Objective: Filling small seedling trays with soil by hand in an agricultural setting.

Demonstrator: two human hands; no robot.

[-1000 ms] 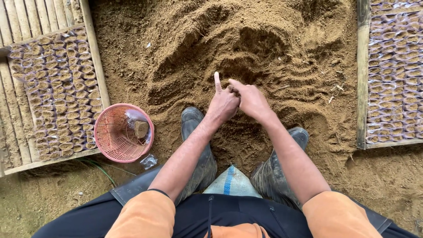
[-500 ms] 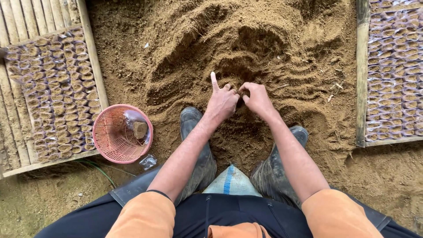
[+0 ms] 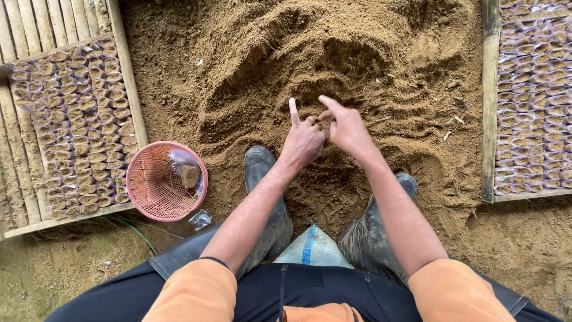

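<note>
Over the heap of brown soil (image 3: pixel 333 71), the person is sitting low with both hands working together just above the raked surface. The left hand (image 3: pixel 302 141) is curling shut around something small, its forefinger sticking straight up; the right hand (image 3: pixel 347 126) is pinching its fingertips together against the left, right where a small brownish thing (image 3: pixel 320 119) is showing between them. It looks like a small filled bag or a clump of soil, but it is too small and too covered to tell which. Both hands are touching at that spot, well above the two dark rubber boots (image 3: pixel 265 197) planted in the soil.

To the left, a pink plastic basket (image 3: pixel 156 185) is lying tipped on the ground with a stone-like lump and clear plastic inside it, just beside a bamboo-framed bed of small filled bags (image 3: pixel 77 137). Another such bed (image 3: pixel 536 95) is lying to the right, behind a wooden edge. A white and blue sack (image 3: pixel 313 249) is showing between the person's knees.

Judging from this, the step in hand is the packing or shaping of soil in the fingers. The next move seems to call for a steady grip from the left hand while the right is pressing lightly, so the loose soil is not spilling.
</note>
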